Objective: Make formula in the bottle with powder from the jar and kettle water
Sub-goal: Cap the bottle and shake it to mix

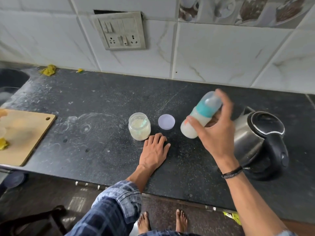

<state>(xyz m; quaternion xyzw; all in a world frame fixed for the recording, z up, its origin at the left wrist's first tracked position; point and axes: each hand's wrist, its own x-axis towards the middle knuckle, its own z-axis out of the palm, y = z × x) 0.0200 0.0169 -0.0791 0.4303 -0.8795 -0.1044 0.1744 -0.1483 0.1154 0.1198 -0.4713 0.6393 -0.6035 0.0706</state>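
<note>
right hand (pixel 216 133) gripping tilted bottle (pixel 197 116), open jar (pixel 139 126)

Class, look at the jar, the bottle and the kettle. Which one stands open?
The jar: its lid lies beside it on the counter. The bottle is capped, and the kettle is shut.

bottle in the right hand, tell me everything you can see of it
The bottle is translucent plastic with a teal collar and a clear domed cap on. Milky white liquid fills its lower body. It leans, cap up and away, slightly blurred. The right hand grips it around the middle, just left of the kettle.
</note>
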